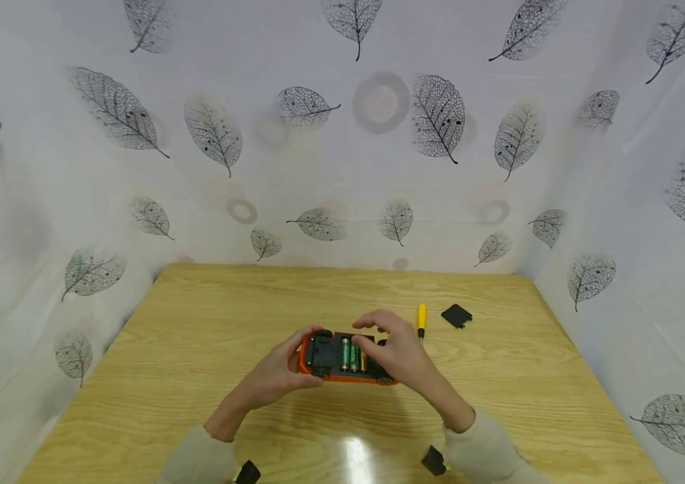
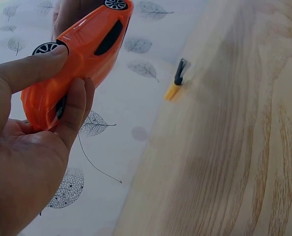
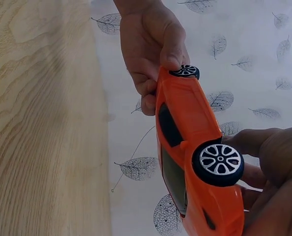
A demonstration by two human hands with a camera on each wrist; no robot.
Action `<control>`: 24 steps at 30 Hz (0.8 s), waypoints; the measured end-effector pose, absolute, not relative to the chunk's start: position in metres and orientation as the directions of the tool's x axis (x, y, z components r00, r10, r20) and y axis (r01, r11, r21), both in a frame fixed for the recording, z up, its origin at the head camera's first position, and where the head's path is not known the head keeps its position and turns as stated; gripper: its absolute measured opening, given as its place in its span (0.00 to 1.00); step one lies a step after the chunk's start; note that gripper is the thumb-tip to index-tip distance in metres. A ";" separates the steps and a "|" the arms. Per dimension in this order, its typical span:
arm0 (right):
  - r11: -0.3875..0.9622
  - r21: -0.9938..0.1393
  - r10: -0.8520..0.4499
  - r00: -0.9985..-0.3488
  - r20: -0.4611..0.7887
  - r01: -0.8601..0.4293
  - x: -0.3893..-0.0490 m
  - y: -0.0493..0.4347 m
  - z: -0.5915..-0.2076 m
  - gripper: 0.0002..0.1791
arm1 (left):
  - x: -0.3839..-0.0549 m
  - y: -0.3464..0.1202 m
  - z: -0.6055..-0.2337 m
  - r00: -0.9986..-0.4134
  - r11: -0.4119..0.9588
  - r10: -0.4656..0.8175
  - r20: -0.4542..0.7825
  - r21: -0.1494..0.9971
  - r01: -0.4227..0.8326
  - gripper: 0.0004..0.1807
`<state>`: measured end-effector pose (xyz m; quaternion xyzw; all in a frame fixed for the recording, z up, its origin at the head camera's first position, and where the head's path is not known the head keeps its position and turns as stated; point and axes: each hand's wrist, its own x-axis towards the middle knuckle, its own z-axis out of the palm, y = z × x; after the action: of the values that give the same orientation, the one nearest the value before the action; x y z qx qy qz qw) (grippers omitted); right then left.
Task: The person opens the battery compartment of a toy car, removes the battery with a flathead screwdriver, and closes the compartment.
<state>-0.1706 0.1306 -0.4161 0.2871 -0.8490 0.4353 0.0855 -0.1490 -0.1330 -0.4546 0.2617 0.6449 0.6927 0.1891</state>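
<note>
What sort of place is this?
Likely a screened-off tabletop workspace indoors: leaf-print sheeting surrounds a wood-grain table on three sides in the head view, and a yellow-handled tool lies near the handheld orange toy car.

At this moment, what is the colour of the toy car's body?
The toy car's body is orange, best seen in the right wrist view.

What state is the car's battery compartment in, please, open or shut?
Open: batteries show uncovered in the underside of the car; a black plate lies apart on the table.
</note>
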 end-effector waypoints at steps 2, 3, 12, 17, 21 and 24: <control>0.465 -0.681 -0.428 -0.817 0.387 -0.566 -0.170 0.129 -0.417 0.11 | -0.149 -0.133 -0.455 -0.790 -0.093 0.602 0.119 0.993 0.078 0.47; 0.465 -0.683 -0.433 -0.818 0.380 -0.563 -0.169 0.129 -0.417 0.11 | -0.149 -0.132 -0.455 -0.789 -0.090 0.602 0.119 0.993 0.081 0.46; 0.473 -0.683 -0.462 -0.817 0.346 -0.557 -0.165 0.125 -0.415 0.11 | -0.149 -0.131 -0.456 -0.787 -0.093 0.604 0.127 0.992 0.089 0.47; 0.475 -0.663 -0.483 -0.801 0.354 -0.579 -0.166 0.123 -0.417 0.11 | -0.149 -0.130 -0.457 -0.789 -0.095 0.601 0.131 0.991 0.092 0.46; 0.484 -0.649 -0.495 -0.796 0.349 -0.586 -0.166 0.123 -0.418 0.11 | -0.149 -0.129 -0.457 -0.790 -0.091 0.599 0.128 0.992 0.093 0.46; 0.493 -0.645 -0.495 -0.798 0.343 -0.584 -0.165 0.123 -0.418 0.11 | -0.149 -0.129 -0.456 -0.790 -0.086 0.600 0.126 0.992 0.093 0.47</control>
<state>-0.1647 0.1228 -0.4180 0.3129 -0.8622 0.3944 0.0559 -0.1487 -0.1291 -0.4564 0.2664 0.6503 0.6871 0.1844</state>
